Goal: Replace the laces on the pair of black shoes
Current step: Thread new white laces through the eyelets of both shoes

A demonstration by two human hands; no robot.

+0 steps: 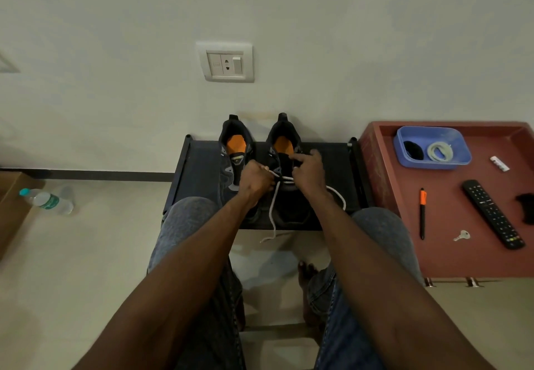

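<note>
Two black shoes with orange insoles stand side by side on a low black rack (199, 167), heels toward the wall. The left shoe (231, 153) has no lace that I can see. The right shoe (284, 150) carries a white lace (273, 210) across its lower eyelets; one end hangs down over the rack's front edge, the other loops out to the right. My left hand (254, 180) pinches the lace at the shoe's left side. My right hand (307, 171) grips the shoe's right side near the eyelets, fingers curled where the lace passes.
A red table (450, 257) to the right holds a blue tray (459, 153) with a coiled white lace (439, 152) and a black bundle (413, 150), plus a pen (422, 213), remote (492, 213) and key (462, 235). A water bottle (46, 200) lies on the floor at left.
</note>
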